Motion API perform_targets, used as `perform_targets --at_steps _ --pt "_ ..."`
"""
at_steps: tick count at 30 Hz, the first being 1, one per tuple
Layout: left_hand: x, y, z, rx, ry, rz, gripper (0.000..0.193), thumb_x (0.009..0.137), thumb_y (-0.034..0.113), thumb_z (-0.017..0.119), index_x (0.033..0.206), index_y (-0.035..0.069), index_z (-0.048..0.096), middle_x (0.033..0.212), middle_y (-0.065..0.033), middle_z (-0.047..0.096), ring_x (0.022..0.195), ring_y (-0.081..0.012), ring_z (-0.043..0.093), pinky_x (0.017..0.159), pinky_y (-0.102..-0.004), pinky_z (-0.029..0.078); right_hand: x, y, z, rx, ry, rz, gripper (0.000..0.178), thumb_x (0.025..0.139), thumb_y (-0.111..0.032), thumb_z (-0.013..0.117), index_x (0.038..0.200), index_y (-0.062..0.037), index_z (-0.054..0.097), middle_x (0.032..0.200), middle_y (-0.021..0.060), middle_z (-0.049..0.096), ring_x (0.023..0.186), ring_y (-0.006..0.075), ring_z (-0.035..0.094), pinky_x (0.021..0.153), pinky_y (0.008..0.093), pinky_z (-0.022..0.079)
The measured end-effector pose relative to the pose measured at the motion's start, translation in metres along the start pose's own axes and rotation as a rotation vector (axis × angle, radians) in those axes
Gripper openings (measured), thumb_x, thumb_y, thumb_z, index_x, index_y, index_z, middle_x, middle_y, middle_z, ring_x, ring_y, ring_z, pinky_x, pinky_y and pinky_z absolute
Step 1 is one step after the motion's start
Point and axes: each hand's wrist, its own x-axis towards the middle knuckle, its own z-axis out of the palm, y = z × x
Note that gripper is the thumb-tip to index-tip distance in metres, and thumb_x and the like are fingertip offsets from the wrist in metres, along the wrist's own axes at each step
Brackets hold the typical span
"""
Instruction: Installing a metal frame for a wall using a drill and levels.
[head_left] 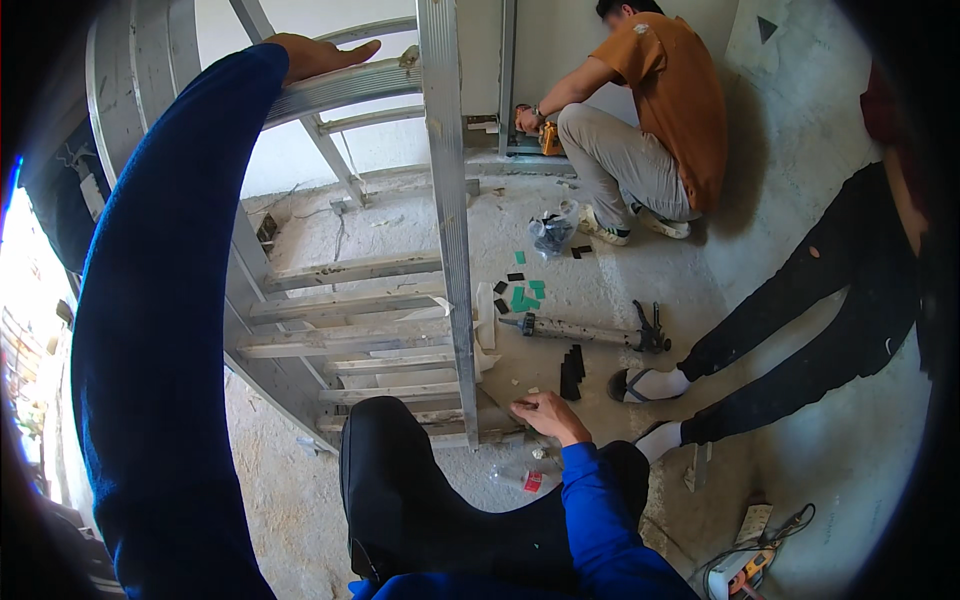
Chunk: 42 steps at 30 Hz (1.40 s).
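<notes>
My left hand (318, 58) lies over an upper step of an aluminium stepladder (445, 200), with a finger stretched out to the right along it. My right hand (552, 416) is low in front of my bent knee, its fingers pinched together; what they hold, if anything, I cannot make out. Just past it several black strips (571, 373) are stacked on the floor. Farther off lies a caulking gun (590, 333), its nozzle toward the ladder. Several green pieces (524, 299) are scattered beyond the nozzle. Below my right hand a clear plastic bottle (520, 478) with a red label lies on its side.
A person in an orange shirt (645, 90) squats at the far wall, one hand on a yellow tool (550, 138). Beside them sits a clear bag (553, 232) of dark pieces. Another person's black-trousered legs (800, 300) stretch in from the right. A corded tool (750, 570) lies lower right.
</notes>
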Motion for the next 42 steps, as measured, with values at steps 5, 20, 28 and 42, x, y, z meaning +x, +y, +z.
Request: perform_targets --at_steps 5,20,28,42 --pt "0.0 -0.001 0.0 -0.002 -0.009 0.004 0.11 0.077 0.092 0.016 0.143 0.011 0.05 0.143 -0.0224 0.049 0.133 -0.0397 0.048 0.11 -0.055 0.033 -0.001 -0.004 -0.002 -0.015 -0.015 0.015 0.043 0.084 -0.047 0.067 0.108 -0.0109 0.074 0.105 0.0212 0.07 0.099 0.0368 0.067 0.087 0.0398 0.052" --pt "0.0 0.0 0.001 0.032 0.017 0.014 0.11 0.077 0.092 0.014 0.142 0.011 0.051 0.143 -0.0221 0.05 0.132 -0.0401 0.048 0.11 -0.0554 0.033 -0.001 -0.002 -0.002 -0.016 -0.016 0.044 0.047 0.084 -0.048 0.068 0.11 -0.0097 0.073 0.109 0.0227 0.069 0.104 0.0375 0.066 0.091 0.0393 0.051" --pt "-0.002 0.002 0.002 0.012 -0.001 0.007 0.108 0.078 0.091 0.014 0.143 0.013 0.049 0.144 -0.0217 0.049 0.133 -0.0398 0.048 0.11 -0.0552 0.033 -0.002 -0.003 0.0 -0.043 0.021 0.02 0.043 0.087 -0.044 0.068 0.11 -0.0084 0.074 0.099 0.0165 0.073 0.092 0.0252 0.071 0.083 0.0323 0.052" --pt "0.001 -0.001 0.001 -0.023 -0.015 0.022 0.105 0.073 0.094 0.015 0.144 0.024 0.05 0.153 -0.0164 0.039 0.141 -0.0409 0.035 0.112 -0.0607 0.024 -0.003 -0.002 -0.001 -0.039 0.024 0.008 0.043 0.087 -0.044 0.068 0.11 -0.0075 0.073 0.1 0.0158 0.073 0.093 0.0253 0.07 0.084 0.0324 0.052"
